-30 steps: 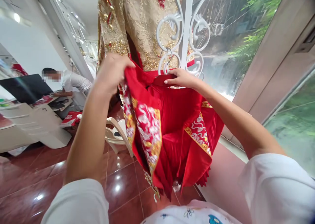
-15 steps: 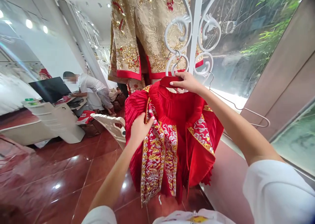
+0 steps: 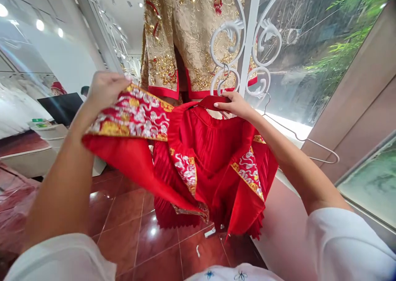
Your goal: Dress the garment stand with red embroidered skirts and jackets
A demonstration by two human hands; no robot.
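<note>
A red pleated skirt point(image 3: 213, 141) with gold and silver embroidered panels hangs in front of me from a red hanger point(image 3: 208, 102). My right hand point(image 3: 234, 104) grips the hanger's top below its metal hook. Out to the left, my left hand point(image 3: 107, 90) is closed on the edge of an embroidered panel point(image 3: 140, 116), holding it raised and stretched sideways. The panel's plain red underside drapes below. The other embroidered panels hang at the middle and right of the skirt.
Behind hangs a gold beaded garment point(image 3: 198, 50) with red trim, beside a white scrolled metal stand point(image 3: 247, 38). A bare wire hanger point(image 3: 300, 136) juts out on the right near the window. At left are a monitor point(image 3: 60, 108) and desk. Small white pieces point(image 3: 210, 232) lie on the tiled floor.
My left hand has taken the embroidered panel's edge and swung it up and left, exposing its red underside. My right hand stays on the hanger. The person at the desk is now mostly hidden.
</note>
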